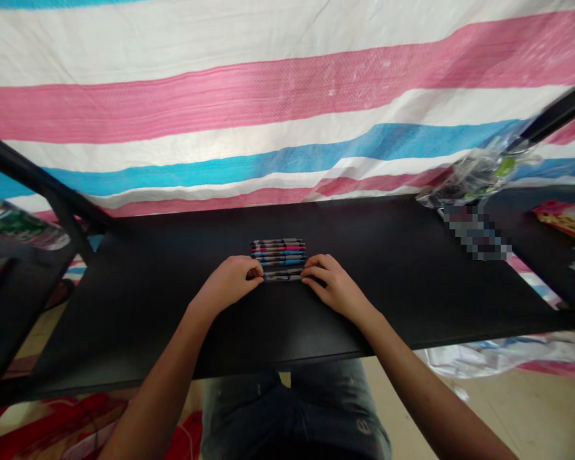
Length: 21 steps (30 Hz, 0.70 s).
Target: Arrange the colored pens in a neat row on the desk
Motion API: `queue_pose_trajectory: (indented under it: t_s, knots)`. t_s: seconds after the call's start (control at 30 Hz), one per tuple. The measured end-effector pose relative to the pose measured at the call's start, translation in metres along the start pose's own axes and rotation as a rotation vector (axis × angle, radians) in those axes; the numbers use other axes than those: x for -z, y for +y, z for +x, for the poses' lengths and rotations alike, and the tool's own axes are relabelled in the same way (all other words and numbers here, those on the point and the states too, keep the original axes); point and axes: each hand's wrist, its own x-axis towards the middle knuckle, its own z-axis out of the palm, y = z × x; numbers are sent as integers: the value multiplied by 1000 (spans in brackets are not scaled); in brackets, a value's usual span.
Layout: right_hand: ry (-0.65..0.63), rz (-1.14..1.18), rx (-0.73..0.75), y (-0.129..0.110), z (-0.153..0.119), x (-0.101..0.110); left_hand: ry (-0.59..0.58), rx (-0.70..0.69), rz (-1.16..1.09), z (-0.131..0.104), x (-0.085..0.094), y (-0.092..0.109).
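Evenly flanked, the near ballpoint pens lie between the two hands, their long axes running from 9 to 3 o'clock, parallel to the black tabletop's front edge. The left hand is at their 9 o'clock end and the right hand at their 3 o'clock end, neither clearly closer. Both hands are curled, with thumb and fingertips at the pen ends; I cannot tell whether they grip or merely press.

Just beyond, at 12 o'clock, a row of coloured pens lies side by side in the same direction, with a narrow gap before the near ones. The right hand's upper fingers come close to that row's nearest end. Nothing stands between either hand and the near pens.

Farther off, a crumpled clear plastic bag sits at 2 o'clock, a bottle towards 9 o'clock, and a striped tarpaulin hangs at 12 o'clock.
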Motion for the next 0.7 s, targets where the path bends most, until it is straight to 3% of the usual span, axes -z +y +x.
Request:
queue_pose_trajectory:
  t_s: [0.1, 0.3, 0.5, 0.7]
  knots:
    - [10, -48, -3, 3, 0, -7, 51, 14, 141, -9, -11, -1]
    - [45, -75, -8, 3, 3, -14, 163, 2, 200, -14, -25, -14]
    - [108, -143, -51, 0, 3, -21, 294, -122, 204, -13, -33, -19]
    - [179, -152, -60, -3, 2, -25, 317, -104, 224, -7, -43, -25]
